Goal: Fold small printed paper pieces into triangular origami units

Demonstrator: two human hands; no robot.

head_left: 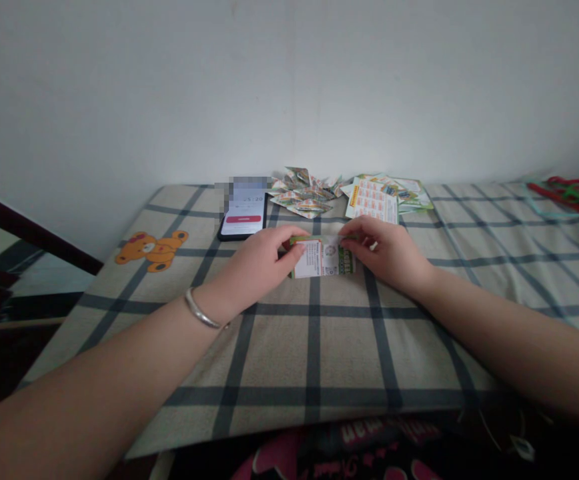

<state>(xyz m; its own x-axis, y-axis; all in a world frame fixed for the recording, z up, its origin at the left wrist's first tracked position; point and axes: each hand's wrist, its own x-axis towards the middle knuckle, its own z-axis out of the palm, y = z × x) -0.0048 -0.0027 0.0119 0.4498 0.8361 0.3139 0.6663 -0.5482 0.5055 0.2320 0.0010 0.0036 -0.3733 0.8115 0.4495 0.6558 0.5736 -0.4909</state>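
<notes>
Between my two hands is a small printed paper (330,257), green and white with fine text and a square code on it. My left hand (269,257) pinches its left end, thumb on top. At the right end, the thumb and fingers of my right hand (387,250) close on the paper's upper corner. Just beyond my hands lies a heap of folded paper pieces (307,193), printed in orange and green. To its right is a stack of flat printed leaflets (373,200), partly hidden by my right hand.
A phone (242,217) with a lit screen lies behind my left hand. An orange teddy bear picture (152,250) is on the checked tablecloth (279,360) at left. Red and green items (569,200) lie at the far right. A white wall (289,87) backs the table.
</notes>
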